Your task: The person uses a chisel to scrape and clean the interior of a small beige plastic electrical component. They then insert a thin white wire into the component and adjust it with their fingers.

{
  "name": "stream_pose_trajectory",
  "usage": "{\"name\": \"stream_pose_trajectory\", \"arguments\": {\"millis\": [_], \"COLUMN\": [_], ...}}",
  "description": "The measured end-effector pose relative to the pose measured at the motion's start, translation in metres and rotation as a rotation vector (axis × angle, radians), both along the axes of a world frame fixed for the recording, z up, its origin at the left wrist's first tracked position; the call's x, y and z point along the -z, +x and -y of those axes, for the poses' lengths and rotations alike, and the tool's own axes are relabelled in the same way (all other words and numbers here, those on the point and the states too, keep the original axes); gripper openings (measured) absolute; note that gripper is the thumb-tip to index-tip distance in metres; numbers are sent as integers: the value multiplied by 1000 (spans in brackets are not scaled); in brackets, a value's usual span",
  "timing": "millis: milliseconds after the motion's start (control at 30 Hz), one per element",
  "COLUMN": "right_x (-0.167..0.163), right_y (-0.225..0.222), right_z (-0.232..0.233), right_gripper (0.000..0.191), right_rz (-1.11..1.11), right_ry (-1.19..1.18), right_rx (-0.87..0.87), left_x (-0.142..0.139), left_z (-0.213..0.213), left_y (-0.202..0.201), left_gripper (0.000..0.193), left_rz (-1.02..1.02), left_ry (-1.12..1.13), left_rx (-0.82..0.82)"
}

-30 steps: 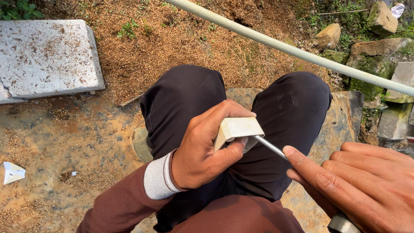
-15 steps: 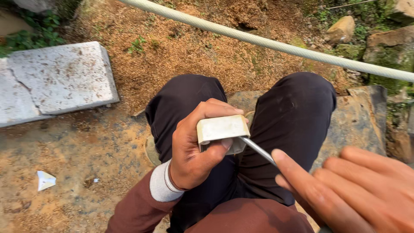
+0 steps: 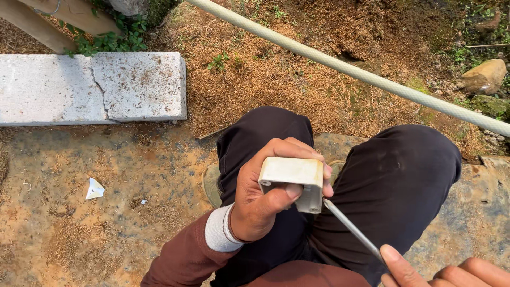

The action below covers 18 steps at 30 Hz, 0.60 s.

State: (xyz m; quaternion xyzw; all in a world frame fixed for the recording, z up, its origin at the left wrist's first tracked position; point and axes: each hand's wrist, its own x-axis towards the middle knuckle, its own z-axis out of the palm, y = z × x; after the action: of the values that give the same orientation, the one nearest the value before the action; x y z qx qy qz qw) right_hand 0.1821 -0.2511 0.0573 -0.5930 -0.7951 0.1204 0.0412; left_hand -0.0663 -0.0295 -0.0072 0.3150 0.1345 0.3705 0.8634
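Observation:
My left hand (image 3: pixel 265 199) grips a small off-white plastic box (image 3: pixel 292 178), thumb across its near side and fingers wrapped over the far side, above my knees in dark trousers (image 3: pixel 393 180). A thin metal shaft of a screwdriver (image 3: pixel 353 229) runs from the box's lower right corner down to my right hand (image 3: pixel 446 270), which holds it at the bottom edge of the view. Only the fingertips of that hand show; the tool's handle is out of view.
A cracked grey concrete slab (image 3: pixel 90 87) lies at upper left. A pale pipe (image 3: pixel 372 77) crosses diagonally above my knees. A scrap of white paper (image 3: pixel 94 189) lies on the stained stone ground at left. Rocks (image 3: pixel 483 77) and dry brown litter lie beyond.
The view has shifted, so the slab and paper scrap appear further right. My right hand has dropped lower in the view, while the left hand still holds the box with the shaft at it.

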Motion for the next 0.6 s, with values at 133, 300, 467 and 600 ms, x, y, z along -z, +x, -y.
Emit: {"name": "stream_pose_trajectory", "arguments": {"millis": [133, 300, 467, 600], "right_x": [4, 15, 21, 23], "right_y": [6, 10, 17, 20], "right_z": [5, 14, 23, 25], "right_gripper": [38, 34, 27, 29], "right_rz": [1, 71, 100, 110], "right_ry": [19, -17, -57, -48], "right_rx": [-15, -20, -38, -31], "left_x": [1, -1, 0, 1], "left_z": [-1, 0, 0, 0], "left_y": [3, 1, 1, -1], "left_gripper": [34, 35, 39, 40], "left_rz": [4, 23, 45, 74], "left_ry": [-13, -33, -45, -72], "left_rx": [10, 16, 21, 24]}}
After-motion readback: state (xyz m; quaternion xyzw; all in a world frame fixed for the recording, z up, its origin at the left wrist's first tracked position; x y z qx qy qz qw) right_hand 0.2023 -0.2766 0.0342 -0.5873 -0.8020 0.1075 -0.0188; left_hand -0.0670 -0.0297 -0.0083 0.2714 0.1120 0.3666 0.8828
